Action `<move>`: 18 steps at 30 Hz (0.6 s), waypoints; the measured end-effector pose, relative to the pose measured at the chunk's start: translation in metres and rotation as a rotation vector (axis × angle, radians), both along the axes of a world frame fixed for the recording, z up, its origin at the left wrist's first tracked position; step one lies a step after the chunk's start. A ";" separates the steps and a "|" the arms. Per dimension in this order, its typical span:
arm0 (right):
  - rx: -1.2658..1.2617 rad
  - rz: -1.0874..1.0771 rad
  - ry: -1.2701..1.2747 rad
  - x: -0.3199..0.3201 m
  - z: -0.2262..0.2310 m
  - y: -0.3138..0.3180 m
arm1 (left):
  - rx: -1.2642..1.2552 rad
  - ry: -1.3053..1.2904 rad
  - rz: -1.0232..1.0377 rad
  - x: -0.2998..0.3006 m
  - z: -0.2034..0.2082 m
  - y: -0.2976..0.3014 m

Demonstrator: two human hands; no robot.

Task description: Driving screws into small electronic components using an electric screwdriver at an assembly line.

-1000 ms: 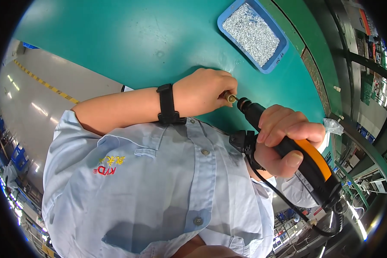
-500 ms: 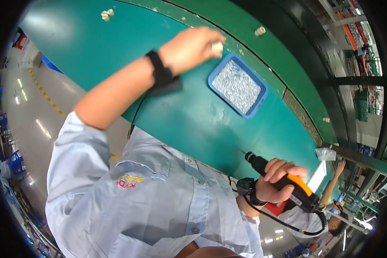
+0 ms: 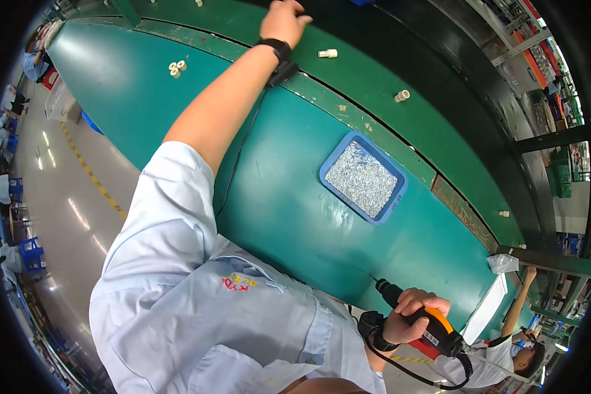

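My left hand [image 3: 284,25] reaches out over the dark green strip at the far side of the bench. Its thumb stands apart from the fingers, and nothing shows between them. A cream-white cylindrical part [image 3: 328,54] lies on the strip, just right of that hand. My right hand [image 3: 410,318] is wrapped round a black and orange electric screwdriver [image 3: 438,327], whose bit points up and left over the near bench edge. Between the hands, a blue tray [image 3: 326,172] full of small silvery metal pieces rests on the green bench top [image 3: 276,190].
Several cream-white parts [image 3: 175,68] sit together at the left of the bench. Another white part [image 3: 402,96] is farther right on the strip. A clear plastic bag [image 3: 503,263] and a white sheet [image 3: 484,308] lie at the right end, near another person [image 3: 515,358].
My left hand has moved forward from beside the tray to the far strip. The white part it held now lies on the strip. My right hand keeps the screwdriver.
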State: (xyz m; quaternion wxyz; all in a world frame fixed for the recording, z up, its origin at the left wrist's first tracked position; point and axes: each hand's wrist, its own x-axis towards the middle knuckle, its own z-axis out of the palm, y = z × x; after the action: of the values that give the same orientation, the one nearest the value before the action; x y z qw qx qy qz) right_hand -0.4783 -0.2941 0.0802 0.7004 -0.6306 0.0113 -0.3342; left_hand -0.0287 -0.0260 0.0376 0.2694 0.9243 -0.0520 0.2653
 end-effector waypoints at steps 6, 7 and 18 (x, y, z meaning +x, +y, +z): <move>-0.012 -0.017 0.009 0.006 0.002 -0.002 | 0.044 0.006 -0.205 0.085 -0.044 0.083; -0.015 -0.028 0.014 0.006 0.003 -0.001 | -0.111 0.181 -0.281 0.086 -0.044 0.080; 0.004 0.046 -0.066 0.019 0.013 0.013 | -1.000 0.442 -0.523 0.015 -0.015 0.054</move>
State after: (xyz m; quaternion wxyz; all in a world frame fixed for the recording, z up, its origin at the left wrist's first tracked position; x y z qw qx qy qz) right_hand -0.4596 -0.2815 0.0927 0.7090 -0.6179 -0.0258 -0.3388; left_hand -0.0137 0.0276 0.0225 0.7319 0.6754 -0.0894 -0.0159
